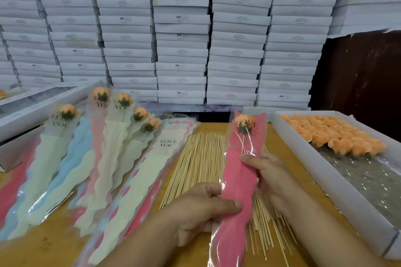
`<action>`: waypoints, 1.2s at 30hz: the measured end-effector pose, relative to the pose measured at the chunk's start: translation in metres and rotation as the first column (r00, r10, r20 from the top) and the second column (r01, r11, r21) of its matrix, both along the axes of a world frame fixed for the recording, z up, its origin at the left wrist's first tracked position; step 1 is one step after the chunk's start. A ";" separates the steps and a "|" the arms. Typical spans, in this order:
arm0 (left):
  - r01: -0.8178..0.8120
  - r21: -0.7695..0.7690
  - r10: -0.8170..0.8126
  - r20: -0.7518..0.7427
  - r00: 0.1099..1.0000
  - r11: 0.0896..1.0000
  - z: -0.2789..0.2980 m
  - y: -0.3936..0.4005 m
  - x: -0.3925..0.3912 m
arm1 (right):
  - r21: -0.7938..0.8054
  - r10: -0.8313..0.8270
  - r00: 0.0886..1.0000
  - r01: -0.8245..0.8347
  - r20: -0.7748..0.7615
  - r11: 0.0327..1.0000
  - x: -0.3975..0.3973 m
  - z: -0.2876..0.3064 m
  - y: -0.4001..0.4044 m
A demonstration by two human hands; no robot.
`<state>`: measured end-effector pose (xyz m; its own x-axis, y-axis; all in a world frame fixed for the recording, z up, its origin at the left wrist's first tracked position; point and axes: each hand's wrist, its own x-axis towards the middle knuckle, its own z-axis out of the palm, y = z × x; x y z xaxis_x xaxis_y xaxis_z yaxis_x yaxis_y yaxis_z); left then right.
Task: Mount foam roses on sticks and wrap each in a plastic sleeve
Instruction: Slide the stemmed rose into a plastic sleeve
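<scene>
I hold a pink plastic sleeve upright over the table, printed "LOVE YOU", with an orange foam rose on a stick inside it near the top. My left hand pinches the sleeve's lower left edge. My right hand grips its middle from the right. Under the sleeve lies a pile of bamboo sticks. A white box at the right holds several loose orange roses.
A stack of empty sleeves lies left of the sticks. Several wrapped roses fan out further left, beside a long white box. A wall of stacked white boxes rises behind the wooden table.
</scene>
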<state>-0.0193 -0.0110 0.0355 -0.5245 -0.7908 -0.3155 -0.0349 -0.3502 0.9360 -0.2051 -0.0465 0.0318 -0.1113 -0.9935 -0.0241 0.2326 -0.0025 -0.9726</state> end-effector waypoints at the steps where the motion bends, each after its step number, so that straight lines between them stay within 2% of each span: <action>1: 0.002 -0.002 -0.002 0.000 1.000 1.000 0.000 0.000 0.000 | -0.002 -0.008 1.000 0.008 -0.009 1.000 0.000 0.000 0.000; 4: -0.008 -0.002 0.008 -0.010 1.000 1.000 -0.002 -0.001 0.000 | 0.005 -0.021 1.000 0.021 -0.017 1.000 0.001 0.000 0.000; 8: -0.048 -0.024 0.048 -0.020 0.999 0.999 0.000 -0.002 0.001 | 0.003 0.027 0.999 -0.027 0.046 1.000 0.003 0.004 0.002; 16: -0.168 -0.035 0.163 -0.109 0.981 0.985 0.004 -0.009 0.010 | 0.013 -0.036 0.998 0.036 0.058 0.999 0.002 0.003 -0.004; 20: -0.262 -0.113 0.254 -0.084 0.964 0.958 0.012 -0.010 0.016 | 0.024 -0.014 1.000 0.014 0.023 1.000 0.002 0.001 -0.003; 26: -0.390 -0.222 0.369 -0.129 0.920 0.894 0.042 -0.023 0.045 | 0.047 -0.018 1.000 0.019 -0.015 0.999 0.003 0.003 -0.001; 31: -0.488 -0.284 0.506 -0.012 0.862 0.825 0.061 -0.049 0.096 | 0.039 -0.027 0.999 0.028 -0.019 0.999 0.005 0.004 0.001; 36: -0.628 -0.354 0.698 0.111 0.707 0.693 0.059 -0.084 0.161 | 0.038 -0.032 0.999 0.032 -0.018 0.999 0.007 0.005 0.001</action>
